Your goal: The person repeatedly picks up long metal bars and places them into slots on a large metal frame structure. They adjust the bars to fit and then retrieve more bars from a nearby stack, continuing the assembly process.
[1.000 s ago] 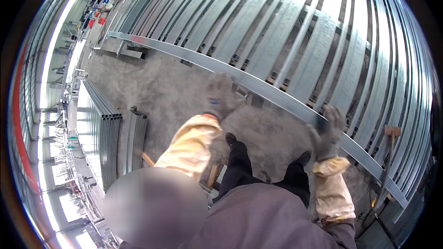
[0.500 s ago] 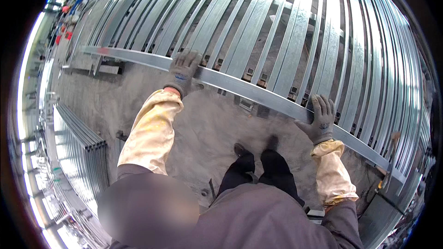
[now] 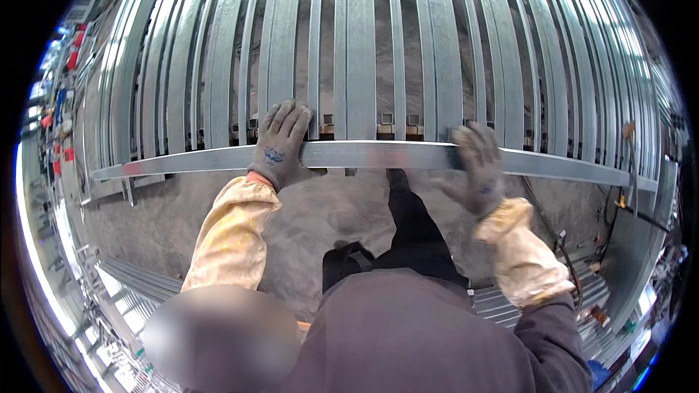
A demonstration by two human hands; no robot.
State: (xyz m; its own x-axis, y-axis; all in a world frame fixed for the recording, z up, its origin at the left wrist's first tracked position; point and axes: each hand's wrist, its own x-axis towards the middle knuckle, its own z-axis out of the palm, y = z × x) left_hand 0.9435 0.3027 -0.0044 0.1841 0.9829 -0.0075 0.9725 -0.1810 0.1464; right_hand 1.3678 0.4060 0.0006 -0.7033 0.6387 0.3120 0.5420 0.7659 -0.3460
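A long, narrow galvanized steel bar (image 3: 378,154) runs crosswise in front of me, along the near ends of several parallel metal tubes (image 3: 355,65). My left hand (image 3: 280,147), in a grey work glove, lies over the bar left of the middle. Its fingers reach forward onto the tube ends and its thumb is apart. Right of the middle, my right hand (image 3: 477,167) is at the bar in a matching glove, fingers stretched and smeared by motion. Whether it touches the bar I cannot tell. Neither hand is wrapped round anything.
Small square tube ends (image 3: 387,118) show between the long tubes. A clamp-like tool (image 3: 630,160) hangs at the bar's right end, beside a grey metal panel (image 3: 633,258). Stacked metal profiles (image 3: 138,280) lie at the lower left. One leg (image 3: 415,225) reaches toward the bar.
The view has turned, so the bar now lies nearly level. My right hand has shifted left along the bar, nearer my left hand, which stays on it. My legs have changed stance.
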